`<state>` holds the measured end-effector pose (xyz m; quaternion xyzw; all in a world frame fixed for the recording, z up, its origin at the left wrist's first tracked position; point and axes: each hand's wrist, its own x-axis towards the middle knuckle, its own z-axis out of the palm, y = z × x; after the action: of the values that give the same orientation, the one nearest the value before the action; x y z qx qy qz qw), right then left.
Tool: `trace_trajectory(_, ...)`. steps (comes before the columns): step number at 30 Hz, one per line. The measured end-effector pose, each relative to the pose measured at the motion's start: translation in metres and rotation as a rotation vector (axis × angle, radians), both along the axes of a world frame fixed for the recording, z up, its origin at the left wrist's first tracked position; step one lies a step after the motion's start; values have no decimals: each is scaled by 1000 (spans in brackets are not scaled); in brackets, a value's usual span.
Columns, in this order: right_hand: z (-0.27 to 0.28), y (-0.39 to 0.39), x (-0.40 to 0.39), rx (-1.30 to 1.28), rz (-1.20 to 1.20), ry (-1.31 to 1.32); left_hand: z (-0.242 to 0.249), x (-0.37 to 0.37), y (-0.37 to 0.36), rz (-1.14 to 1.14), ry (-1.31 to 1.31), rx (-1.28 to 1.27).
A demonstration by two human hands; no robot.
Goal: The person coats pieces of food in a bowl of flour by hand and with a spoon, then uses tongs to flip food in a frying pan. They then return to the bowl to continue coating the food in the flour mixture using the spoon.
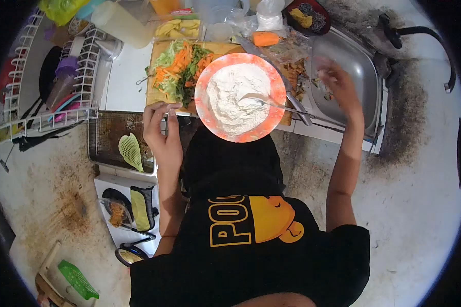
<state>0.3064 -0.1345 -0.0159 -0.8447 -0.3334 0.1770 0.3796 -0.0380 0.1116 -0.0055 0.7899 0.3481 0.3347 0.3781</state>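
A red-and-white bowl [202,105] heaped with white flour [235,97] stands in front of me, at the board's front edge. A metal spoon [281,106] rests in the flour, its handle pointing right. My left hand [161,130] is at the front edge of the cutting board [156,94], left of the bowl, fingers bent, thumb apart, nothing visible in it. Over the sink [361,97] is my right hand [340,89], its fingers blurred by motion. Shredded cabbage and carrot [176,66] and chopped greens [200,56] lie on the board.
A large knife [292,100] lies right of the bowl, near vegetable peelings [297,71] and a carrot piece [266,39]. Behind are a spice dish [312,18] and a squeeze bottle [120,23]. A dish rack [82,66] and green slotted turner [130,151] are left.
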Motion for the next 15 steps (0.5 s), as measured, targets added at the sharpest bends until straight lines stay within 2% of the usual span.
trace_trajectory(1,33,18,-37,-30,35,177,-2,-1,-1,11,1,-5)
trace_trajectory(3,64,35,-92,-124,174,20,-4,-3,-2,-7,-38,-17)
trace_trajectory(4,64,39,-109,-127,179,22,-6,-4,-3,-9,-56,-40)
trace_trajectory(5,62,42,-122,-200,206,-180,-7,-5,-2,-4,-56,-44)
trace_trajectory(6,61,42,-128,-272,231,-386,-7,-7,-2,-11,-56,-44)
trace_trajectory(9,60,43,-134,-393,315,-385,-6,-11,-2,-8,-49,-64)
trace_trajectory(13,76,53,-142,-364,346,-476,-9,-14,0,-11,-67,-102)
trace_trajectory(15,84,62,-146,-299,198,-567,-9,-14,1,-9,-66,-92)
